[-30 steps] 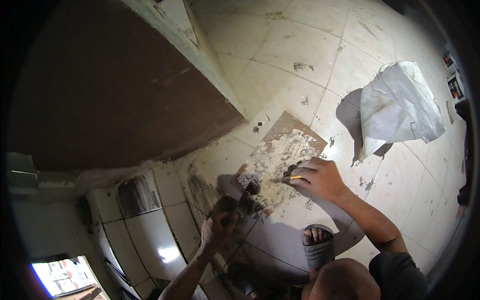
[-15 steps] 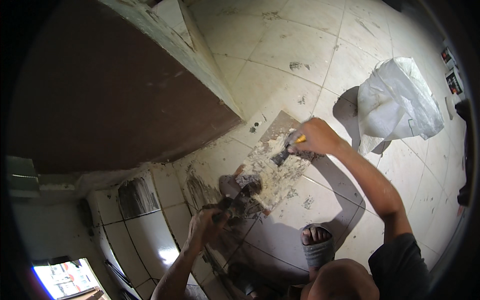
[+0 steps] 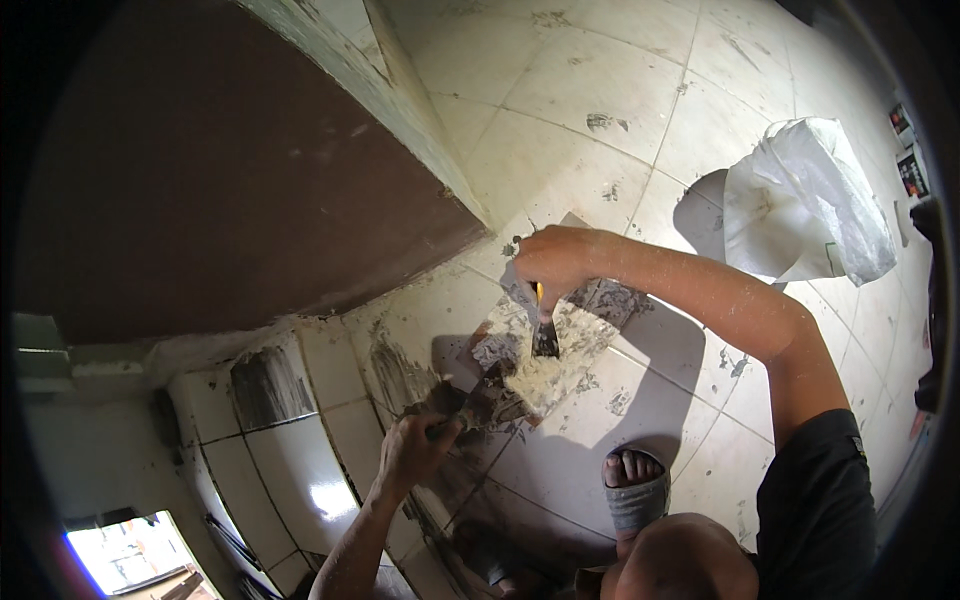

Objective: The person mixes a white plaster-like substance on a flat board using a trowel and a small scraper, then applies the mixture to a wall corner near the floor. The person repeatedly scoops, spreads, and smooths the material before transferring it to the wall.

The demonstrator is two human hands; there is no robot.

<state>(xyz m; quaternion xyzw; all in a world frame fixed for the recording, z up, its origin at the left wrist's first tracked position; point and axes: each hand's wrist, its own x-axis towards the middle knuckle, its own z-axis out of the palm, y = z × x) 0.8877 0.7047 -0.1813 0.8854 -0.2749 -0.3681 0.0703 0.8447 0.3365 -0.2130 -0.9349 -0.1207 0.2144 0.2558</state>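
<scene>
My right hand (image 3: 556, 260) is closed around the yellow handle of a putty knife (image 3: 546, 338), whose dark blade points down into a pale, crumbly paste (image 3: 545, 383). The paste is spread with grey streaks over a flat board (image 3: 575, 221) on the floor. At the near left end of the board my left hand (image 3: 412, 452) grips a dark, paste-smeared trowel (image 3: 490, 398); shadow blurs its outline. The trowel's blade lies close to the paste, and I cannot tell whether it touches.
A white plastic sack (image 3: 805, 205) stands on the tiled floor (image 3: 640, 60) to the right. A brown panel (image 3: 240, 180) with a pale edge fills the upper left, above a white-tiled ledge (image 3: 300, 470). My sandalled foot (image 3: 636, 485) is near the board. Small dark containers (image 3: 911, 170) stand far right.
My right hand has swung left over the board, and the putty knife has turned from slanting to nearly upright in the paste. My left hand with the trowel has hardly moved.
</scene>
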